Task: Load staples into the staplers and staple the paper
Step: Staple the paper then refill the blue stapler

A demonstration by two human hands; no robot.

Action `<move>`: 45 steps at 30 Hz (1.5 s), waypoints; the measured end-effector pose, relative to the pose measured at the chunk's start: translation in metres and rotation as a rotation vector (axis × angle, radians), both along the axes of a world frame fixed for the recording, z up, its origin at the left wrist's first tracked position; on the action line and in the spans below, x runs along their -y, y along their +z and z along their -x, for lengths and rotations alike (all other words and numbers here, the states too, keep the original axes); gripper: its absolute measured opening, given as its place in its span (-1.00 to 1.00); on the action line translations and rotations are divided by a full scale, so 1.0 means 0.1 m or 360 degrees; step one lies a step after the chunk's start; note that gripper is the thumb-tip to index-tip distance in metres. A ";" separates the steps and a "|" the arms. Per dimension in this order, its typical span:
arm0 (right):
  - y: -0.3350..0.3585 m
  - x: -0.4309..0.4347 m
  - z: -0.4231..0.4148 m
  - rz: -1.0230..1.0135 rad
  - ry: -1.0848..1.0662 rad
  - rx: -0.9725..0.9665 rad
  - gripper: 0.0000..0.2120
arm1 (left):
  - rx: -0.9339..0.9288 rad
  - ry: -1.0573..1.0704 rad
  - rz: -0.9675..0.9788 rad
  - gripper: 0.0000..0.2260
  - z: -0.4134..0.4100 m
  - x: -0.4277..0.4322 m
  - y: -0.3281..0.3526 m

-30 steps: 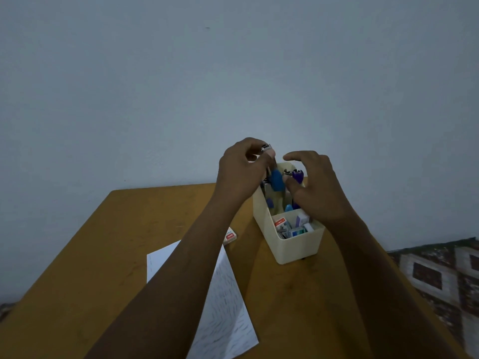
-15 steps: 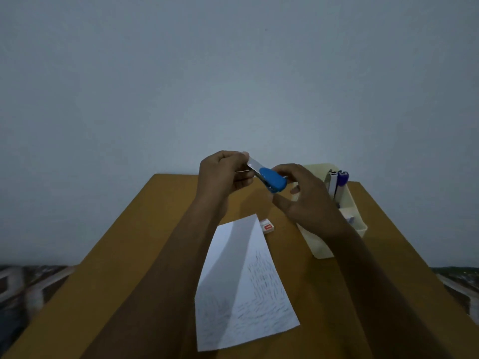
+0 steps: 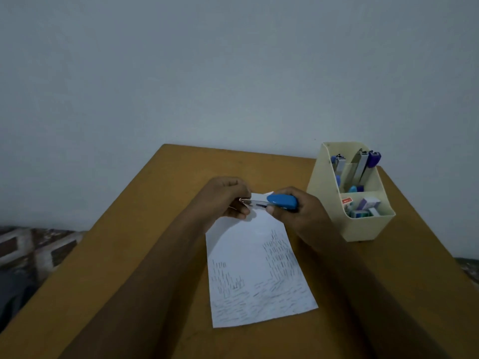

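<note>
A small blue stapler is held level above the far end of a white sheet of paper that lies on the wooden table. My right hand grips the stapler's blue body. My left hand pinches its metal front end, fingers curled round it. A small white staple box shows just behind the stapler, partly hidden by the hands.
A cream desk organiser stands at the right of the table, holding several more staplers upright at the back and small staple boxes in front. A grey wall is behind the table; patterned floor shows on both sides.
Both hands carried the blue stapler from the organiser leftward and down to above the paper. The view has shifted so the organiser now sits to the right.
</note>
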State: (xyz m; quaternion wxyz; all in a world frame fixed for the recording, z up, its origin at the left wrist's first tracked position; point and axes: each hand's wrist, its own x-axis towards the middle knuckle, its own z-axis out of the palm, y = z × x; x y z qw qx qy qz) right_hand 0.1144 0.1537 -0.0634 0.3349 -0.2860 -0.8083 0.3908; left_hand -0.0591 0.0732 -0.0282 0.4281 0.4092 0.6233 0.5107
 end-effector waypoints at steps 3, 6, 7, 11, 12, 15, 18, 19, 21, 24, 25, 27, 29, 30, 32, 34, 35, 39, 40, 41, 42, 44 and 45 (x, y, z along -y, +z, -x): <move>-0.03 0.03 -0.02 0.0252 0.0071 -0.0155 -0.81 | -0.0208 -0.0163 0.0045 -0.85 0.05 0.03 -0.06; -0.06 0.06 -0.05 0.0422 0.0126 -0.0262 -0.80 | -0.0370 -0.0312 0.0026 -0.88 0.08 0.09 -0.11; -0.07 0.07 -0.05 0.0444 0.0129 -0.0262 -0.80 | -0.0440 -0.0368 0.0003 -0.88 0.09 0.10 -0.13; -0.13 0.11 -0.05 0.0390 0.0056 -0.0107 -0.75 | -0.0605 -0.0501 -0.0044 -0.88 0.06 0.12 -0.18; -0.14 0.12 -0.05 0.0370 0.0044 -0.0074 -0.72 | -0.0613 -0.0507 -0.0061 -0.88 0.05 0.12 -0.19; -0.15 0.13 -0.06 0.0398 -0.0010 -0.0088 -0.78 | -0.0540 -0.0513 -0.0119 -0.91 -0.01 0.11 -0.23; -0.16 0.14 -0.06 0.0484 -0.0060 -0.0246 -0.89 | -0.0553 -0.0481 -0.0160 -0.88 -0.06 0.09 -0.28; -0.15 0.14 -0.05 0.0505 -0.0084 -0.0287 -0.90 | -0.0556 -0.0457 -0.0170 -0.86 -0.07 0.08 -0.30; -0.17 0.15 -0.02 0.0552 -0.0110 -0.0327 -0.86 | -0.0561 -0.0416 -0.0192 -0.86 -0.08 0.07 -0.33; -0.19 0.15 0.02 0.0682 -0.0141 -0.0434 -0.87 | -0.0536 -0.0392 -0.0233 -0.88 -0.09 0.06 -0.37; -0.19 0.15 0.03 0.0751 -0.0154 -0.0509 -0.90 | -0.0530 -0.0388 -0.0245 -0.88 -0.09 0.06 -0.38; -0.20 0.14 0.04 0.0809 -0.0173 -0.0588 -0.92 | -0.0511 -0.0383 -0.0247 -0.88 -0.09 0.05 -0.39; -0.21 0.14 0.04 0.0795 -0.0171 -0.0598 -0.93 | -0.0497 -0.0372 -0.0236 -0.91 -0.10 0.05 -0.40; -0.22 0.13 0.04 0.0789 -0.0167 -0.0613 -0.93 | -0.0508 -0.0366 -0.0236 -0.91 -0.11 0.04 -0.41; -0.22 0.14 0.04 0.0780 -0.0156 -0.0642 -0.94 | -0.0562 -0.0353 -0.0251 -0.91 -0.12 0.04 -0.42; -0.21 0.14 0.03 0.0787 -0.0150 -0.0687 -0.94 | -0.0584 -0.0343 -0.0265 -0.90 -0.13 0.03 -0.43; -0.21 0.15 0.03 0.0788 -0.0147 -0.0706 -0.95 | -0.0581 -0.0335 -0.0273 -0.89 -0.14 0.03 -0.43; -0.21 0.15 0.03 0.0798 -0.0137 -0.0752 -0.96 | -0.0580 -0.0312 -0.0319 -0.89 -0.15 0.02 -0.44; -0.21 0.15 0.04 0.0799 -0.0129 -0.0751 -0.96 | -0.0586 -0.0301 -0.0321 -0.89 -0.15 0.02 -0.44; -0.21 0.15 0.03 0.0795 -0.0128 -0.0748 -0.95 | -0.0593 -0.0295 -0.0316 -0.89 -0.16 0.02 -0.44; -0.21 0.14 0.03 0.0784 -0.0128 -0.0740 -0.93 | -0.0603 -0.0288 -0.0307 -0.88 -0.16 0.02 -0.44; -0.22 0.13 0.03 0.0750 -0.0128 -0.0711 -0.89 | -0.0617 -0.0281 -0.0290 -0.88 -0.17 0.02 -0.45; -0.23 0.13 0.02 0.0734 -0.0126 -0.0696 -0.88 | -0.0608 -0.0274 -0.0286 -0.88 -0.17 0.03 -0.45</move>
